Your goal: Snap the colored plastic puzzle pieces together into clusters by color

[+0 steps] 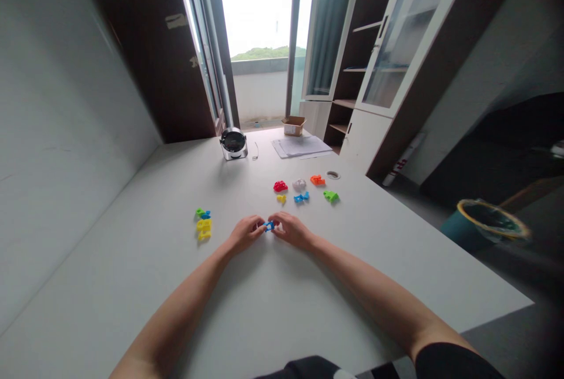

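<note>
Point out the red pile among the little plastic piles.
The red plastic pile, just beyond the small yellow plastic piece; it alone is red.

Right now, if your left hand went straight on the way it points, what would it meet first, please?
The small blue piece at the left hand's fingertips; just past it, the right hand seems next, though depth is hard to judge.

The surface (132,238) bears a box (293,130), papers (304,146) and a round device (233,141) at its far end. Nearer lie a ring (333,178), a red piece (280,186), an orange piece (317,180) and a green piece (330,195); yellow pieces (204,225) sit apart at left.
</note>
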`<action>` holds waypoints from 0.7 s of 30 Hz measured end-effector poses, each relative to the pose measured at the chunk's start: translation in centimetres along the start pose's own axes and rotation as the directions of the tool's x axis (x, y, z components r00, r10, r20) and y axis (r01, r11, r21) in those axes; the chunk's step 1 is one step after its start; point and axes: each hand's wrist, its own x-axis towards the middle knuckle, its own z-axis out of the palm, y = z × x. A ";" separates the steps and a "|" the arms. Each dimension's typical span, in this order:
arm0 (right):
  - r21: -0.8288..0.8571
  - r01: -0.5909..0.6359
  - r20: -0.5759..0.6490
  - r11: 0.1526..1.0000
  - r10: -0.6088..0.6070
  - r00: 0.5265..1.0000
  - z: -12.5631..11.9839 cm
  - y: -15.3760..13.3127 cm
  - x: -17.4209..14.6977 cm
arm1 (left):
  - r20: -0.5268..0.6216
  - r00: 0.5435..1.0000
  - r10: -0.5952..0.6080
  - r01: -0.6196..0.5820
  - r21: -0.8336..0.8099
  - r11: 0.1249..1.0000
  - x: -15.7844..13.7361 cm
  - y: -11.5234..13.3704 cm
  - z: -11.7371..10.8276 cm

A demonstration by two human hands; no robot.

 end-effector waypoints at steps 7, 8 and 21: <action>-0.005 0.036 -0.003 0.999 -0.036 0.999 0.0 0.4 0.0 | 0.002 1.000 -0.005 0.005 -0.007 1.000 0.2 0.0 0.0; -0.005 0.034 -0.003 0.999 -0.034 0.999 0.0 0.4 0.0 | 0.003 1.000 0.000 0.000 -0.012 1.000 0.2 0.0 0.0; -0.033 0.010 -0.001 0.999 -0.010 1.000 0.0 0.0 -0.1 | 0.012 1.000 0.009 -0.009 0.015 1.000 0.4 -0.2 0.0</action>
